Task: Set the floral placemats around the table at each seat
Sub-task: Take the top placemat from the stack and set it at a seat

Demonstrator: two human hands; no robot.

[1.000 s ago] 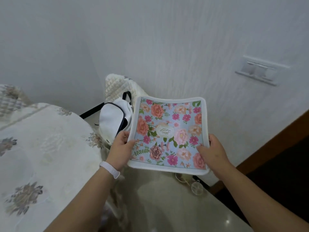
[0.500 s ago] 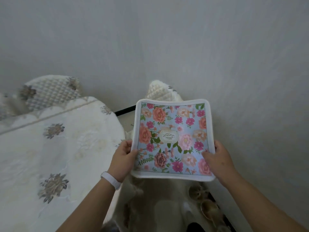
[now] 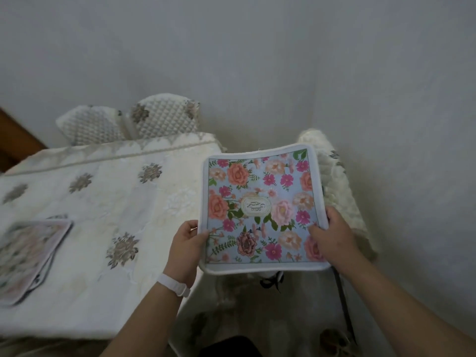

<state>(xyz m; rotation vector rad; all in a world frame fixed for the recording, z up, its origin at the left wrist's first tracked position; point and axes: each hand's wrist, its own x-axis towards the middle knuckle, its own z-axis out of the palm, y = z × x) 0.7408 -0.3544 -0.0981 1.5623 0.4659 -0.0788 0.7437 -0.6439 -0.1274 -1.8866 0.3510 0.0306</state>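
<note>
Backing the whole scene, the wall (image 3: 257,60): plain and pale, with nothing on it from where I stand.
Counter (image 3: 108,197): on the left, draped in a cream cloth stitched with grey-brown flower motifs.
Chair backs (image 3: 164,119): two quilted cream ones side by side at the counter's far edge, against the wall.
Chair (image 3: 334,181): a third, in the same cream cover, at the counter's right end, partly hidden behind the held placemat.
Held placemat (image 3: 260,210): up in the air at the counter's right end, printed face to the person. It has a pale blue ground, coral, pink and peach blooms, green leaves, a white border with rounded corners, and a cream oval in the middle reading GARDEN, turned sideways.
Second placemat (image 3: 28,256): flat on the cloth at the far left, blurred, with a similar floral print.
Right hand (image 3: 332,235): grips the mat's lower right edge, thumb on the printed face, fingers wrapped round the border.
Left hand (image 3: 186,246): pinches the lower left edge, thumb on top, fingers curled underneath.
Wristband (image 3: 172,284): white, on the left wrist.
</note>
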